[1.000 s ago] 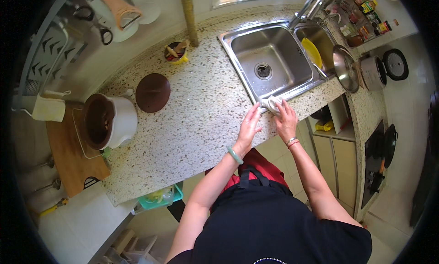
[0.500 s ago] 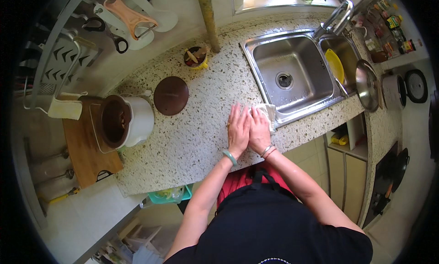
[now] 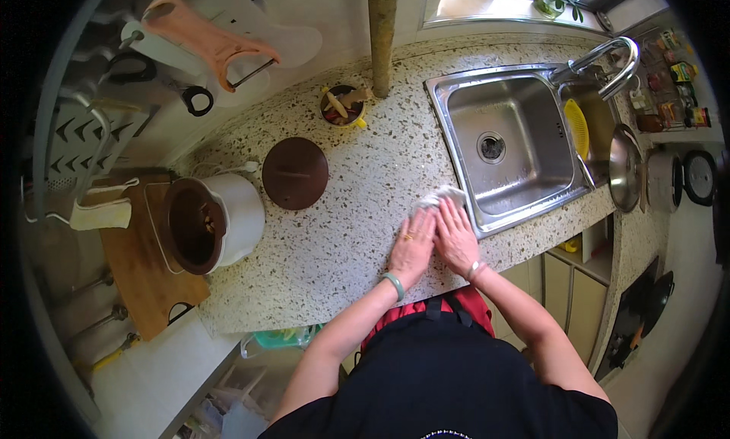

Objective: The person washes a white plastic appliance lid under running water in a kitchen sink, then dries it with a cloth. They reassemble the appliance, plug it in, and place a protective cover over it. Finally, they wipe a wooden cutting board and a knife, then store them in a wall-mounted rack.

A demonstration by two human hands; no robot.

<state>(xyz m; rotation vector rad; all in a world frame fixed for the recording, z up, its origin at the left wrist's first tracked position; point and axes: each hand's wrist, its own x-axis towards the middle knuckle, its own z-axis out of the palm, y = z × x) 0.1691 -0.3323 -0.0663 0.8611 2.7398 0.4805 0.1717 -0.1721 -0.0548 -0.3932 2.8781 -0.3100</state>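
Observation:
A white cloth (image 3: 439, 196) lies bunched on the speckled countertop beside the sink's left rim. My right hand (image 3: 458, 246) lies flat, its fingertips on the cloth's near part. Close beside it is my left hand (image 3: 411, 252), also flat, with fingers stretched forward at the cloth's near left edge. Both hands press palm down, side by side. Some of the cloth may be hidden under the fingers. A ring and a green bangle show on the left hand and wrist, and a pale bracelet on the right wrist.
A steel double sink (image 3: 449, 154) adjoins the cloth, with a yellow strainer (image 3: 576, 128) in its smaller basin. Leftward are a brown round lid (image 3: 295, 173), a white cooker with a brown inner pot (image 3: 242, 211) and a yellow-handled cup (image 3: 334, 121). A post (image 3: 382, 39) stands behind.
Both hands have shifted a little nearer to me and right relative to the sink, with the cloth now bunched ahead of the fingers. The whole view has tilted and moved somewhat.

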